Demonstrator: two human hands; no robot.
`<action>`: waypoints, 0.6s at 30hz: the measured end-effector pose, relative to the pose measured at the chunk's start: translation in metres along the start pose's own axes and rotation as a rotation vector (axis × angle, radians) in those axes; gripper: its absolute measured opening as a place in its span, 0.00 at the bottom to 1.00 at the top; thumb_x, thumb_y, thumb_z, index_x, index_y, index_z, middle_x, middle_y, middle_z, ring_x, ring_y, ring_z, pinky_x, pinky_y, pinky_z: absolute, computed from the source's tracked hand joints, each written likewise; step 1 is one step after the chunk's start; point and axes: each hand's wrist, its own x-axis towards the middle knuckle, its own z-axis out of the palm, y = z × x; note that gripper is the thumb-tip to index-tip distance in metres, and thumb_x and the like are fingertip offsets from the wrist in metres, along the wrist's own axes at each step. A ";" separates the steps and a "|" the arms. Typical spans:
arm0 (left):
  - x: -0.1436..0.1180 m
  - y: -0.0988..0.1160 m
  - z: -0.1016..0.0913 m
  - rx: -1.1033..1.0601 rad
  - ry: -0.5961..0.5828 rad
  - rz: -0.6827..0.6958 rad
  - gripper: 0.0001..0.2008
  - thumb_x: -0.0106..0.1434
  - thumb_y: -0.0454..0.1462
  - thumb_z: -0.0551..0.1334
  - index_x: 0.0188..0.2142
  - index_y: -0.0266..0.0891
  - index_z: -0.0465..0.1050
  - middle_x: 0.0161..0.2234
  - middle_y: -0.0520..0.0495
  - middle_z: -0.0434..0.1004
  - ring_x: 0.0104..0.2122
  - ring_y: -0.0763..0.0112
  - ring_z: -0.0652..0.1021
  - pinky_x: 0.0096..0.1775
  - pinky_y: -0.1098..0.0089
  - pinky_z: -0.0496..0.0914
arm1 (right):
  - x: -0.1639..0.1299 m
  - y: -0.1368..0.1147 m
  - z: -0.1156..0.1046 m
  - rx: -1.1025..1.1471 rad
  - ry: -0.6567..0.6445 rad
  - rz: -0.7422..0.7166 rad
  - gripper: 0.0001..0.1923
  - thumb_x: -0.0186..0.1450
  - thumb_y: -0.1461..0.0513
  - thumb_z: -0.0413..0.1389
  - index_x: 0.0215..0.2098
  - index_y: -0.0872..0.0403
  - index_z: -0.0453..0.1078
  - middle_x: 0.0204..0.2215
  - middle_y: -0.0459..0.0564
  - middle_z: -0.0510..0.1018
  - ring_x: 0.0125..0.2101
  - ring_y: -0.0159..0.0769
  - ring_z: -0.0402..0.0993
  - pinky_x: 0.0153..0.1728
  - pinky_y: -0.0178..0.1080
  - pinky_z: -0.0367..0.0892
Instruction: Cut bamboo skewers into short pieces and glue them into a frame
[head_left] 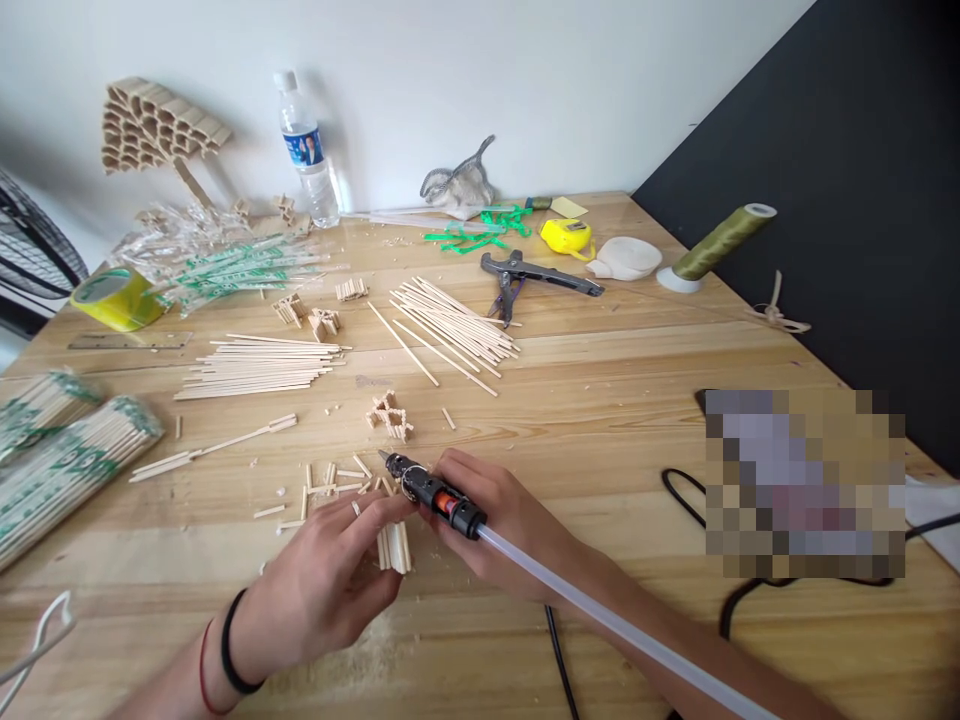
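Note:
My right hand (517,510) is closed around a black hot glue gun (427,488), its nozzle pointing up and left. A long translucent glue stick (600,605) runs out of its back end. Between the fingers of my left hand (315,565) is a small block of glued wooden sticks (396,548), just below the gun. Short cut stick pieces (324,490) lie scattered beyond my left fingers. A little farther off stands a small zigzag stick assembly (388,415). My fingers partly hide the block.
Loose long sticks (457,335) and another stick pile (259,367) lie mid-table, near a dark cutter (540,273). Bagged sticks (82,460) are left; a water bottle (306,150) stands at the wall. A black cable (559,660) and a blurred-out object (806,485) are right.

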 end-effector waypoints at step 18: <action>0.003 -0.005 0.003 -0.116 -0.052 -0.034 0.25 0.65 0.28 0.61 0.59 0.44 0.61 0.32 0.52 0.75 0.29 0.68 0.75 0.34 0.70 0.71 | 0.001 0.003 -0.002 0.054 -0.045 0.062 0.10 0.63 0.71 0.56 0.38 0.51 0.68 0.34 0.47 0.74 0.36 0.39 0.71 0.39 0.39 0.65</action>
